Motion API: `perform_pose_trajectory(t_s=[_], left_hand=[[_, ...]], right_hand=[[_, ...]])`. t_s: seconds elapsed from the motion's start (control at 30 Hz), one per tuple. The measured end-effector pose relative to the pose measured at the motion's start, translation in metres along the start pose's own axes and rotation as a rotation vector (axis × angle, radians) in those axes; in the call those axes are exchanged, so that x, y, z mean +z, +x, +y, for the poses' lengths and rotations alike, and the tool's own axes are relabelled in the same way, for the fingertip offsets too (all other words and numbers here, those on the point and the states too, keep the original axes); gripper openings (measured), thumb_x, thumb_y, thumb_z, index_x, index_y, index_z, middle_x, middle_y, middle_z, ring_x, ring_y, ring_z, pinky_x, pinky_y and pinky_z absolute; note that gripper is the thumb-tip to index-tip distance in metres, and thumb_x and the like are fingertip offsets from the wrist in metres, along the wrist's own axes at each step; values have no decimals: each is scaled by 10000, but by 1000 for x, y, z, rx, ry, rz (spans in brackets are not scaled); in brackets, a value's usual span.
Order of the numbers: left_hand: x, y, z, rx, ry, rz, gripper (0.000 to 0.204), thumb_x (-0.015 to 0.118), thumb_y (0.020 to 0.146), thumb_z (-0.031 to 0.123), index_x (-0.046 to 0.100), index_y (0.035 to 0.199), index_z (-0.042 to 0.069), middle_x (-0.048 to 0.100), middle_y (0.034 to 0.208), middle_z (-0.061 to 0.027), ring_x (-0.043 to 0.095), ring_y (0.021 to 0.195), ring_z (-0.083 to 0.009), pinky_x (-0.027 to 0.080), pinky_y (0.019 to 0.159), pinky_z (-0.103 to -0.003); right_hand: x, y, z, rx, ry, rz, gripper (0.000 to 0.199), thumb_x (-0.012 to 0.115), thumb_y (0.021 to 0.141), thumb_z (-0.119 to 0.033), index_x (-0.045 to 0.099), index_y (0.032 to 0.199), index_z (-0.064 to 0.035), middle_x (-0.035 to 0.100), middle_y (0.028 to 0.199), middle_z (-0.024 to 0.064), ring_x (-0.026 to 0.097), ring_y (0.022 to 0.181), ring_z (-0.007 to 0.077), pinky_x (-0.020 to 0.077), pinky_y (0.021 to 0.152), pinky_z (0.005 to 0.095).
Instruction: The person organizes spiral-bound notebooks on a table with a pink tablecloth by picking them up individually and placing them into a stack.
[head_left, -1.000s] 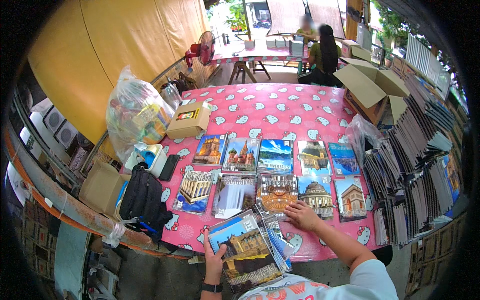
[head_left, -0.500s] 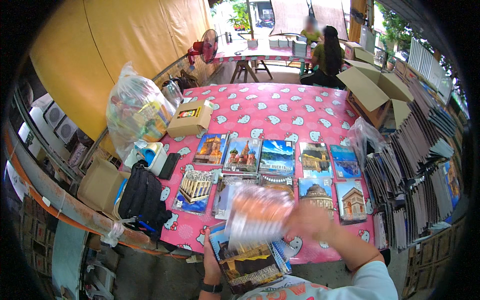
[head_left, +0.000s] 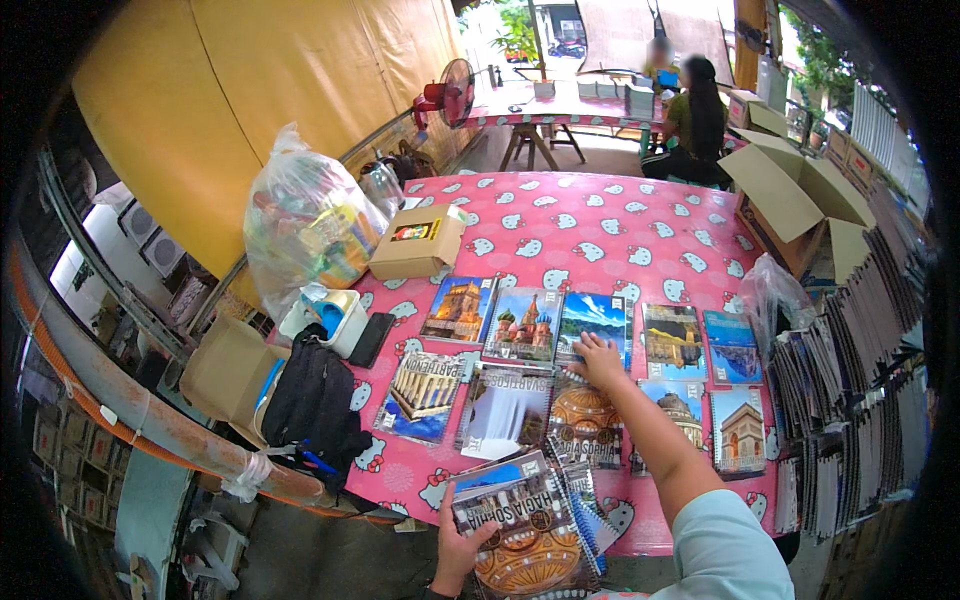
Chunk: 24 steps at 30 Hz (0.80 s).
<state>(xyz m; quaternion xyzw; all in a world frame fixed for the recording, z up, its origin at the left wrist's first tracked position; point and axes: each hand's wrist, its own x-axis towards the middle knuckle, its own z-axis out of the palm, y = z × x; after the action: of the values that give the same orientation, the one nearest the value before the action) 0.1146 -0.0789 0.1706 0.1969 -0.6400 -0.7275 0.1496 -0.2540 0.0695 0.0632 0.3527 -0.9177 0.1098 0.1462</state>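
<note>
My left hand (head_left: 462, 552) grips a stack of spiral-bound notebooks (head_left: 530, 565) near the table's front edge, its thumb across the top cover, which shows an ornate domed interior. Loosely fanned notebooks (head_left: 590, 510) stick out at the stack's right side. My right hand (head_left: 598, 360) reaches forward with fingers spread over the lower part of a blue waterfall-cover notebook (head_left: 595, 318), just above the top edge of another domed-interior notebook (head_left: 588, 425). Beside that one, a pale waterfall notebook (head_left: 507, 408) and a columned-temple notebook (head_left: 418, 395) lie in the near row.
More notebooks (head_left: 675, 342) lie in two rows on the pink patterned table (head_left: 600, 215). Tall notebook stacks (head_left: 850, 370) line the right side, near an open carton (head_left: 790, 195). At left are a backpack (head_left: 305, 400), a flat brown box (head_left: 420, 242) and a filled plastic bag (head_left: 310, 220). Two people sit far back.
My right hand has gone from swinging a blurred orange-covered notebook above the stack to reaching over the rows. The stack's top cover has changed from a night castle to the domed interior.
</note>
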Motion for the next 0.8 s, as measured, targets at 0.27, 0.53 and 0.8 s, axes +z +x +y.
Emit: perform_pose_trajectory(t_s=[0.27, 0.53, 0.8], left_hand=[[-2, 1, -12, 37, 16, -23, 754, 662, 771, 198, 210, 1349, 24, 431, 1215, -150, 462, 1085, -209, 384, 911, -334], [-13, 5, -21, -35, -518, -104, 706, 535, 847, 411, 231, 1352, 21, 401, 1267, -117, 411, 1139, -198, 325, 957, -318], [-10, 11, -4, 27, -108, -18, 831, 700, 745, 157, 165, 1355, -25, 376, 1277, -158, 394, 1150, -206, 323, 956, -314]], right_hand=[[-86, 2, 31, 7, 214, 463, 93, 535, 722, -39, 599, 788, -53, 572, 710, 132, 552, 694, 334, 441, 624, 417], [-277, -74, -122, -390, 592, -693, 239, 627, 746, -158, 612, 978, -101, 608, 950, 96, 596, 820, 236, 482, 702, 350], [-37, 22, -74, 129, 296, -398, 669, 689, 649, -489, 527, 1120, -42, 542, 1074, 146, 495, 1021, 275, 425, 828, 429]])
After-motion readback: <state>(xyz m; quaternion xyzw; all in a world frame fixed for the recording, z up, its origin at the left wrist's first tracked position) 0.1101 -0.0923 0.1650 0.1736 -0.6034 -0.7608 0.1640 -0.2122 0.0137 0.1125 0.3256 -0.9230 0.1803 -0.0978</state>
